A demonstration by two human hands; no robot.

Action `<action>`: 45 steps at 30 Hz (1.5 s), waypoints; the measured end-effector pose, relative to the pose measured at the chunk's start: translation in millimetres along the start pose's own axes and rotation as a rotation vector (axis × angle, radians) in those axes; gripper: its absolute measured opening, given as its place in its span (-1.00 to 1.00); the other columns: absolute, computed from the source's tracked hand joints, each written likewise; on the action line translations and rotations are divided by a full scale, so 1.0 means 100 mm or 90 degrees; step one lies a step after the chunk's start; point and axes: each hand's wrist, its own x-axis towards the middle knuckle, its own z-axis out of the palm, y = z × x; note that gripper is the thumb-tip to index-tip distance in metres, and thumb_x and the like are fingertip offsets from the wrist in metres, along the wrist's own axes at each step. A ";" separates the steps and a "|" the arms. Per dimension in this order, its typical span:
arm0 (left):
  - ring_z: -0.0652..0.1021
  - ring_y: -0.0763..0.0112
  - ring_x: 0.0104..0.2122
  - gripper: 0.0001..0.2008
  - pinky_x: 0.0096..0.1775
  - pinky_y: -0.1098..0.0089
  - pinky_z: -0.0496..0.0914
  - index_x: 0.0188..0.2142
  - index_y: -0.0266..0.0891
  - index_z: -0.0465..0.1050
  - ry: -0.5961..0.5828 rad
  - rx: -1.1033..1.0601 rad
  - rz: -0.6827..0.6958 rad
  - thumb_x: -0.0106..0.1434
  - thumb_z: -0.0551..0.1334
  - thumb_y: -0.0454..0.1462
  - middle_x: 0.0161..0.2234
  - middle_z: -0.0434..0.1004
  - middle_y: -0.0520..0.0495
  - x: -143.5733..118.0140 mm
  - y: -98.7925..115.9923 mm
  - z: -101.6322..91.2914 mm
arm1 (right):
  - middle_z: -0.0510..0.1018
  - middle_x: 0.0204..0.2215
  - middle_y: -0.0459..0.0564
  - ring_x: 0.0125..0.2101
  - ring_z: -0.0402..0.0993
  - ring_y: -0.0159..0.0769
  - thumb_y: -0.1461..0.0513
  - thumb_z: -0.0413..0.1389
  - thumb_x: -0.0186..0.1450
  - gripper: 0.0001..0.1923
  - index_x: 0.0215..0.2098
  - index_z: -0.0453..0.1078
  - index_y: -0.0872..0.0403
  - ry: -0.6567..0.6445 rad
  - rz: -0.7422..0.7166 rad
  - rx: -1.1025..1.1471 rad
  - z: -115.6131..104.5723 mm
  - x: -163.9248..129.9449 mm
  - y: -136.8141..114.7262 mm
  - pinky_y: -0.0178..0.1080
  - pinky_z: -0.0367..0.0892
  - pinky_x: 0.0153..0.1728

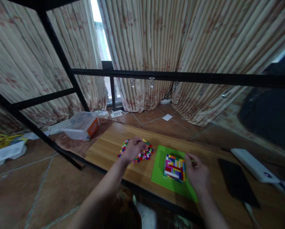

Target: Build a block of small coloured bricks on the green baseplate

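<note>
Your left hand [132,149] rests fingers-down on the brick pile [146,154] on the table [109,149], grip not discernible, while your right hand [196,173] lies loosely curled at the baseplate's [160,171] right edge beside the block [175,167].

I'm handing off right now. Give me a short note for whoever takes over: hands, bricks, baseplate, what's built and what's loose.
Left hand: resting in the pile of loose coloured bricks on the wooden table; grip unclear.
Right hand: at the right edge of the green baseplate, beside the brick block; whether it holds a brick cannot be told.
Done: a multicoloured square block stands on the baseplate.
Left: many bricks loose in the pile; most of the baseplate is bare.
</note>
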 end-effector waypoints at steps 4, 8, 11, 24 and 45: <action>0.52 0.50 -0.51 -0.83 -0.43 0.49 0.40 -0.31 -0.26 0.33 -0.150 -0.230 0.023 0.10 0.26 -0.28 -0.49 0.50 0.03 -0.20 0.20 0.52 | 0.62 -0.28 0.07 -0.29 0.54 -0.18 -0.03 0.06 0.25 -0.62 -0.25 0.52 0.07 -0.040 -0.019 0.254 0.00 -0.09 -0.28 -0.18 0.41 -0.23; 0.48 0.53 -0.53 -0.88 -0.41 0.49 0.40 -0.35 -0.28 0.36 -0.186 -0.214 0.070 0.12 0.24 -0.28 -0.52 0.45 0.05 -0.29 0.21 0.88 | 0.62 -0.23 0.01 -0.25 0.53 -0.23 0.04 0.11 0.25 -0.70 -0.19 0.53 0.02 -0.104 -0.048 0.344 0.00 -0.13 -0.38 -0.20 0.42 -0.20; 0.47 0.52 -0.49 -0.92 -0.38 0.50 0.39 -0.35 -0.28 0.43 -0.193 -0.137 0.119 0.14 0.19 -0.32 -0.48 0.49 0.02 -0.31 0.16 0.98 | 0.61 -0.26 -0.02 -0.25 0.53 -0.25 0.09 0.12 0.26 -0.76 -0.21 0.55 -0.01 -0.128 -0.078 0.342 -0.03 -0.13 -0.35 -0.21 0.41 -0.19; 0.50 0.45 -0.43 -0.80 -0.37 0.49 0.37 -0.28 -0.24 0.52 -0.166 -0.011 0.146 0.24 0.11 -0.29 -0.42 0.55 -0.01 -0.37 0.15 1.03 | 0.63 -0.32 -0.04 -0.32 0.54 -0.26 0.11 0.14 0.22 -0.77 -0.23 0.53 0.03 -0.138 -0.006 0.339 -0.03 -0.11 -0.28 -0.22 0.42 -0.24; 0.50 0.40 -0.43 -0.82 -0.35 0.44 0.31 -0.43 -0.25 0.46 0.021 0.144 0.046 0.22 0.10 -0.32 -0.51 0.50 -0.02 -0.16 0.06 0.78 | 0.49 -0.20 0.04 -0.15 0.41 -0.19 0.11 0.03 0.33 -0.73 -0.23 0.56 -0.01 -0.037 -0.192 0.062 -0.10 -0.07 -0.11 -0.11 0.32 -0.07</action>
